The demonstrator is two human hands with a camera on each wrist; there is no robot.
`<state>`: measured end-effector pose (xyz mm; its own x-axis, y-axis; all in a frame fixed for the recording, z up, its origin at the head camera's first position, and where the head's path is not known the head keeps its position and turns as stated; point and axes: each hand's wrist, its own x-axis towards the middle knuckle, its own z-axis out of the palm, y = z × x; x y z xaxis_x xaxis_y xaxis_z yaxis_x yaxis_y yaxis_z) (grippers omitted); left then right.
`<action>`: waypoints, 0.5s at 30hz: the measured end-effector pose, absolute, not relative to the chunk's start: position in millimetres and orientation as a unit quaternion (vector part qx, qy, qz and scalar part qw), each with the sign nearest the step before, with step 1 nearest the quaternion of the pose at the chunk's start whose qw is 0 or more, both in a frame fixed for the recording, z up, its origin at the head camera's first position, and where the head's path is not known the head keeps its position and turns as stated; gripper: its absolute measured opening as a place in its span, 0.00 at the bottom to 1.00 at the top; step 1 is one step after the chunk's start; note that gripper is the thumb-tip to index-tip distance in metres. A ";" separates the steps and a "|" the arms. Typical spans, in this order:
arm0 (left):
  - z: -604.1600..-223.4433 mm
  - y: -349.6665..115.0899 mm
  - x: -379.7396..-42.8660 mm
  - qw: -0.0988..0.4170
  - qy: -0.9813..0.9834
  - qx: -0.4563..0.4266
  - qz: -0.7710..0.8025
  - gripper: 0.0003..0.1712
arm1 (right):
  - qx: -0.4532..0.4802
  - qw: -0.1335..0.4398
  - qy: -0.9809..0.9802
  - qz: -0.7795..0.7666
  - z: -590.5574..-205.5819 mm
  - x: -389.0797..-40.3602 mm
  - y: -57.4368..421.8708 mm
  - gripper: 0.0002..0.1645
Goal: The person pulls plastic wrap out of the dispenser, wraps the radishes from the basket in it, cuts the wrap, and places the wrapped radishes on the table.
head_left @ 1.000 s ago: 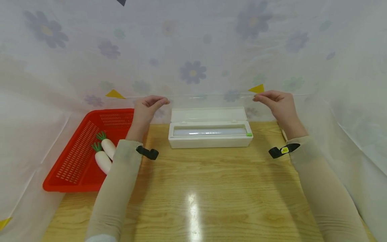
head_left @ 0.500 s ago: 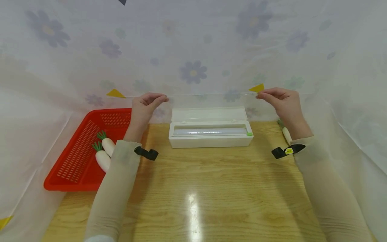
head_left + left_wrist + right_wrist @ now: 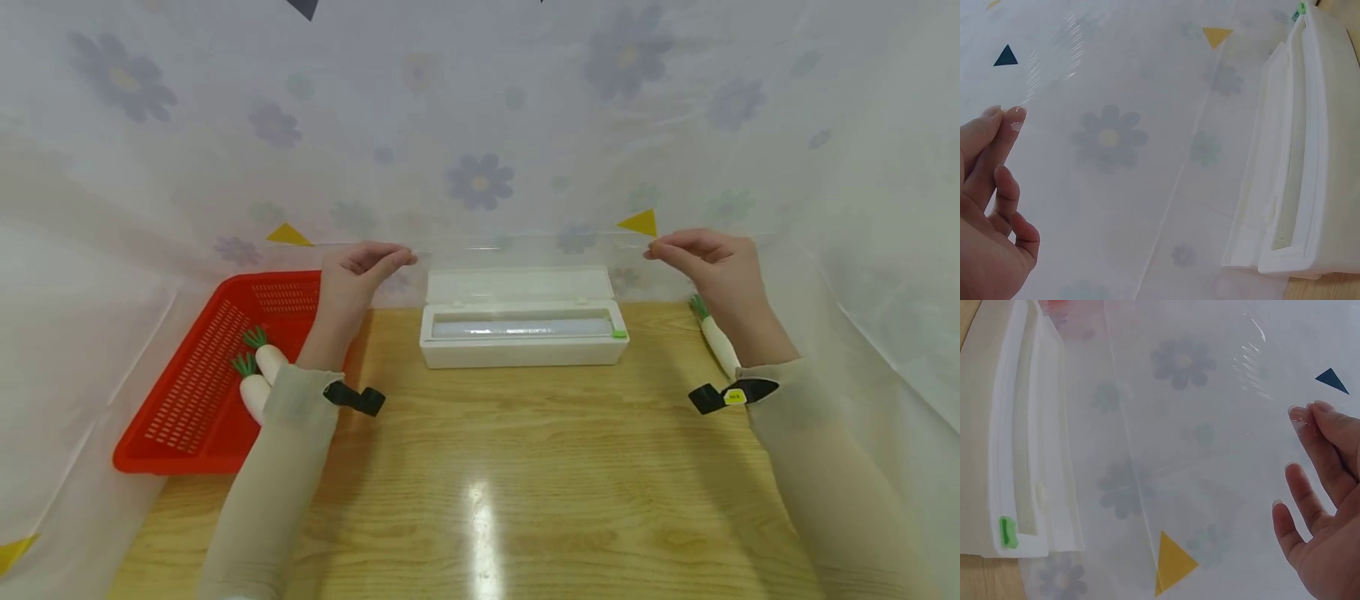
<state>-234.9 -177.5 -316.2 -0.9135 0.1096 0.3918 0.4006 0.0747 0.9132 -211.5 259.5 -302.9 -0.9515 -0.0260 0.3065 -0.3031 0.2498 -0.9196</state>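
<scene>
So the clear cling film (image 3: 483,248) is basically strung sideways, left hand (image 3: 352,279) and right hand (image 3: 720,272) each pinching an end, neither nearer, showing above the open wrap dispenser (image 3: 525,356) in the head view.

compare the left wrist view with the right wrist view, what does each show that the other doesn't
Only left wrist: the left hand, pinching clear film.
Only right wrist: the right hand, also pinching film, and a red patch at the top edge, probably the basket.
Both: the white box with its lid open, its green tab, a dark triangle, a yellow triangle, film glints.
</scene>
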 end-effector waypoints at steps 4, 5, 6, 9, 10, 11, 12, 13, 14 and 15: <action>-321.9 -181.6 -222.6 0.097 -0.735 -0.175 -0.648 0.15 | 0.099 0.109 -0.808 0.570 -304.5 -194.8 260.5 0.21; -322.6 -182.7 -218.4 0.092 -0.738 -0.171 -0.646 0.15 | 0.100 0.107 -0.813 0.564 -305.5 -190.4 260.8 0.20; -323.3 -183.7 -213.8 0.087 -0.740 -0.168 -0.645 0.15 | 0.102 0.105 -0.818 0.556 -306.7 -185.8 261.1 0.20; -326.5 -187.7 -199.2 0.063 -0.745 -0.166 -0.642 0.15 | 0.116 0.101 -0.826 0.543 -311.8 -172.2 262.6 0.17; -328.4 -189.3 -194.6 0.055 -0.748 -0.166 -0.640 0.15 | 0.120 0.102 -0.830 0.535 -313.4 -167.8 262.9 0.16; -330.7 -191.0 -190.1 0.046 -0.751 -0.166 -0.638 0.15 | 0.126 0.102 -0.836 0.525 -315.1 -163.0 263.4 0.15; -333.2 -192.4 -185.8 0.036 -0.754 -0.168 -0.634 0.16 | 0.132 0.103 -0.839 0.518 -317.2 -158.7 264.0 0.14; -336.0 -193.7 -182.0 0.026 -0.756 -0.172 -0.631 0.16 | 0.139 0.104 -0.840 0.514 -319.3 -154.2 264.7 0.12; -338.7 -194.7 -178.1 0.017 -0.756 -0.177 -0.630 0.16 | 0.144 0.104 -0.843 0.507 -321.5 -149.9 265.4 0.11; -341.7 -195.7 -174.2 0.008 -0.757 -0.181 -0.627 0.16 | 0.154 0.107 -0.846 0.499 -323.9 -145.9 266.1 0.10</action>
<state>-174.2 -195.7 -341.7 -0.9344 0.2638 0.2395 0.2844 0.1473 0.9473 -145.9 266.1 -323.9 -0.9296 -0.1532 0.3352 -0.3675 0.4545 -0.8114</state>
